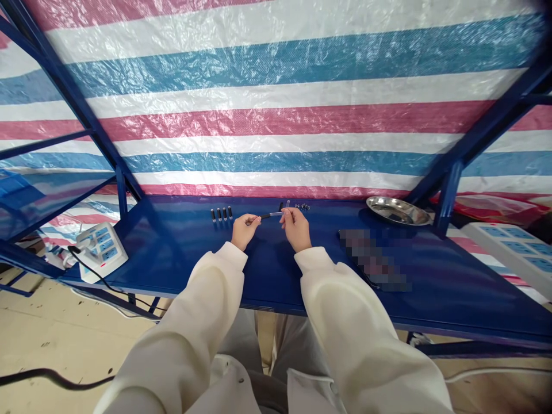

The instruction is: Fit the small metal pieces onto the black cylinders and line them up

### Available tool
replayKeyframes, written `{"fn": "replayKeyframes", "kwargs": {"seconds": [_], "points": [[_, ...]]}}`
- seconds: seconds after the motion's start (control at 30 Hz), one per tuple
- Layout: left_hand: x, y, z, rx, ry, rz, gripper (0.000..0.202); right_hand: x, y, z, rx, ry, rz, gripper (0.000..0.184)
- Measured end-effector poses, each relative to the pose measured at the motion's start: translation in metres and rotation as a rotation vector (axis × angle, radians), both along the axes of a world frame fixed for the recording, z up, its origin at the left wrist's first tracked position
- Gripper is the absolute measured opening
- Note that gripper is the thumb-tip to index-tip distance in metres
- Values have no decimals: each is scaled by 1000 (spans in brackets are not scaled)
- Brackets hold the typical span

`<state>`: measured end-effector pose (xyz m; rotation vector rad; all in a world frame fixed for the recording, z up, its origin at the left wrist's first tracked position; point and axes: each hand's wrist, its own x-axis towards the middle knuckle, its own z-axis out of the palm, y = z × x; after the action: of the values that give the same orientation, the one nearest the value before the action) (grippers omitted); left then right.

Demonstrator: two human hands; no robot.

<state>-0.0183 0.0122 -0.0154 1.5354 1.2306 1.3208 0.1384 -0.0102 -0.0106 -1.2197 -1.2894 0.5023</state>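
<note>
Above the blue table, my left hand (244, 232) pinches the black end of a slim tube (275, 214). Fingers of my right hand (297, 227) close on its clear end. The tube lies level between both hands; whether it is one piece or two joined parts I cannot tell. Several short black cylinders with pale ends (222, 214) stand in a row left of my left hand. Just beyond my right hand are a small black piece (280, 206) and another clear tube (287, 203), partly hidden. Several tiny shiny parts (303, 207) lie beside them.
A round metal dish (416, 216) rests at the back right of the blue table (181, 253). A blurred dark object (375, 261) lies nearer me. Power strips sit at the left (102, 252) and right (513, 244). Blue frame posts and a striped sheet (276, 121) stand behind.
</note>
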Motion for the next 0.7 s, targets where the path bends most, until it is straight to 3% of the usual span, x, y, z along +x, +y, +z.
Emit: {"fn": "replayKeyframes", "kwargs": {"seconds": [0.33, 0.5, 0.7], "points": [[-1, -3, 7, -151, -166, -109, 25, 3, 7, -3, -70, 197, 111, 38], [2, -6, 5, -113, -147, -219, 30, 1, 6, -3, -115, 164, 182, 37], [3, -6, 2, -69, -106, -231, 29, -1, 3, -3, -162, 99, 197, 36]]}}
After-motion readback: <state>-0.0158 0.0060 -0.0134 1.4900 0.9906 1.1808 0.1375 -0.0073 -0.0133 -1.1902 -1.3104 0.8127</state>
